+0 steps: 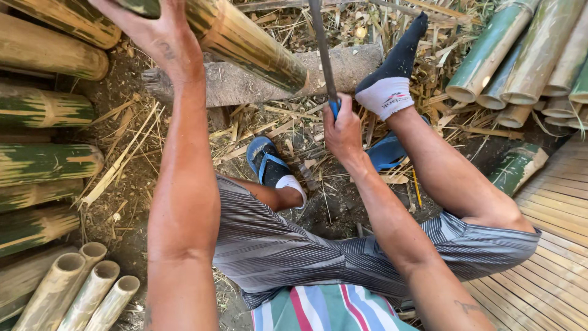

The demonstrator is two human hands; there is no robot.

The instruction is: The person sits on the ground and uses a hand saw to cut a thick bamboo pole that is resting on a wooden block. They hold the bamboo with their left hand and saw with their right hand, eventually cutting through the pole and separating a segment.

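My left hand (153,30) grips a thick bamboo pole (245,43) near the top edge; the pole's lower end rests against a wooden log (239,83) lying on the ground. In my right hand (343,129) is the blue handle of a long knife (323,55), its dark blade pointing up past the log, just right of the pole's end. My right foot in a dark and white sock (392,73) presses on the log. My left foot in a blue sandal (266,162) lies tucked under my leg.
Green and tan bamboo sections (43,162) are stacked at the left, cut bamboo tubes (79,288) at the bottom left, more poles (520,55) at the top right. A slatted bamboo floor (551,245) lies at the right. Bamboo slivers litter the dirt.
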